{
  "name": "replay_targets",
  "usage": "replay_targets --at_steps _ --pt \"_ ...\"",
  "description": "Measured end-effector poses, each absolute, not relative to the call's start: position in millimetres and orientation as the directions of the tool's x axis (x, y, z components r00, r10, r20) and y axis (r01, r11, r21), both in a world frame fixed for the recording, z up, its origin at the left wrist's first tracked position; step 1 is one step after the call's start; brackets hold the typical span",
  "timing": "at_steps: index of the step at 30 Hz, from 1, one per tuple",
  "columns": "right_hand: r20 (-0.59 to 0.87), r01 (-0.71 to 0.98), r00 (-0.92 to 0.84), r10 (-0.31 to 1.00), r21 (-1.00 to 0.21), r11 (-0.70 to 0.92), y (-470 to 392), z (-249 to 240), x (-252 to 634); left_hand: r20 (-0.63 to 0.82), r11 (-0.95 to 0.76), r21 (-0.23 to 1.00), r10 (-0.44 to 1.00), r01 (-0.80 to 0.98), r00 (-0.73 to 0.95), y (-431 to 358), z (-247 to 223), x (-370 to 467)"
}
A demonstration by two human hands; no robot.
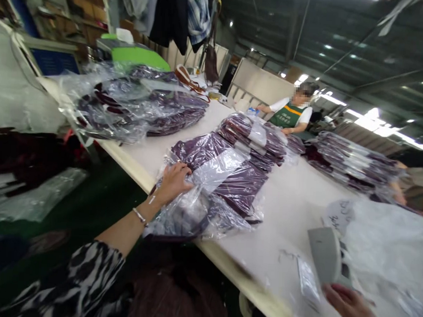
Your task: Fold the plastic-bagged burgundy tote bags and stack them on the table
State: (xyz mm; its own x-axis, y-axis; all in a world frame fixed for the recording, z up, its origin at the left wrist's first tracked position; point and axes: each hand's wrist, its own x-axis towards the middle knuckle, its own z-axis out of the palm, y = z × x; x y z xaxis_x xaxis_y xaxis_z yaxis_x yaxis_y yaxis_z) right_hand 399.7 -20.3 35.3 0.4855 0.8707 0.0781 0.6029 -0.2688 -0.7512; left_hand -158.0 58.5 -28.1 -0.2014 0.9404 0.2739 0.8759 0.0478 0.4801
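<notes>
My left hand (175,181) is on the near left edge of a folded dark purple garment in a clear plastic bag (228,173), its fingers curled on the film. The bag's loose end bunches below the hand, over the table's front edge. At the lower right, my right hand (352,308), somewhat blurred, closes on the lower end of a grey handheld device shaped like a barcode scanner (325,254). A small clear packet with a string (307,279) lies on the table left of that hand.
Bagged garments (253,134) are stacked behind, with another pile (129,102) at left and one (353,161) at right. White plastic sheeting (387,243) covers the table's right. A co-worker (290,113) stands across the table (287,205); another person's hand (397,192) touches the right pile.
</notes>
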Motion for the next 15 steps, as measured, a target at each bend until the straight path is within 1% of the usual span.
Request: replay_targets --at_steps 1,2,3,4,5,7,9,10,12,13,15 --pt "0.008 0.612 0.399 0.917 -0.746 -0.26 -10 42 366 0.277 0.046 0.49 0.939 0.87 -0.205 58 -30 -158" --pt "-0.032 0.634 0.231 0.972 -0.754 -0.175 1 49 326 0.277 0.045 0.499 0.938 0.865 -0.208 57 -31 -158" --pt "-0.022 0.635 0.045 0.999 -0.771 -0.046 14 56 282 0.274 0.045 0.508 0.938 0.86 -0.21 57 -31 -157" --pt "-0.034 0.622 -0.157 0.987 -0.78 0.072 27 63 236 0.271 0.043 0.515 0.939 0.856 -0.21 56 -31 -157" --pt "-0.035 0.602 -0.328 0.944 -0.778 0.18 42 67 191 0.268 0.042 0.52 0.94 0.853 -0.209 56 -31 -157" --pt "-0.003 0.565 -0.561 0.828 -0.733 0.38 72 71 110 0.268 0.041 0.527 0.94 0.849 -0.212 56 -30 -156" --pt "-0.037 0.594 -0.687 0.726 -0.603 0.532 101 67 48 0.27 0.041 0.532 0.938 0.846 -0.216 56 -30 -156" --pt "-0.086 0.622 -0.726 0.682 -0.503 0.599 114 62 24 0.269 0.042 0.535 0.938 0.844 -0.218 56 -31 -156" --pt "-0.181 0.648 -0.756 0.629 -0.336 0.683 138 50 -9 0.272 0.039 0.537 0.938 0.843 -0.217 57 -32 -157" --pt "-0.215 0.651 -0.759 0.615 -0.28 0.706 148 44 -19 0.277 0.035 0.534 0.937 0.845 -0.213 57 -33 -157" --pt "-0.241 0.656 -0.754 0.611 -0.228 0.72 165 33 -31 0.288 0.029 0.524 0.934 0.851 -0.209 58 -36 -157"
